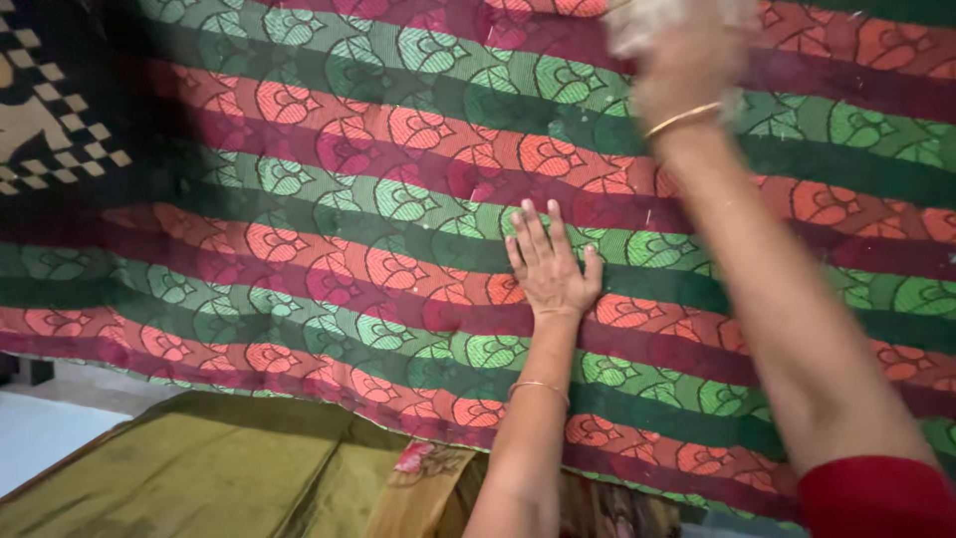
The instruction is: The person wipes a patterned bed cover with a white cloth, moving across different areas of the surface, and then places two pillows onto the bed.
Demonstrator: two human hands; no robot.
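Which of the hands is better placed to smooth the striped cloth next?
Probably the left hand: it lies flat, palm down, on the patterned cloth. The right hand is raised near the top edge, blurred, and seems to clutch something pale.

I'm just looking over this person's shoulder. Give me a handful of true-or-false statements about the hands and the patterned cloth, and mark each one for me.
1. The left hand lies flat, palm down, on the striped cloth. True.
2. The cloth is plain white. False: it has green, red and orange bands with a repeated flower-like motif.
3. The right hand is raised near the top of the view and blurred. True.
4. Both wrists are bare. False: a thin gold bangle shows on the left wrist and another on the right.
5. An olive-green fabric lies below the cloth's lower edge. True.
6. The left hand grips a pair of scissors. False: its fingers are spread and hold nothing.
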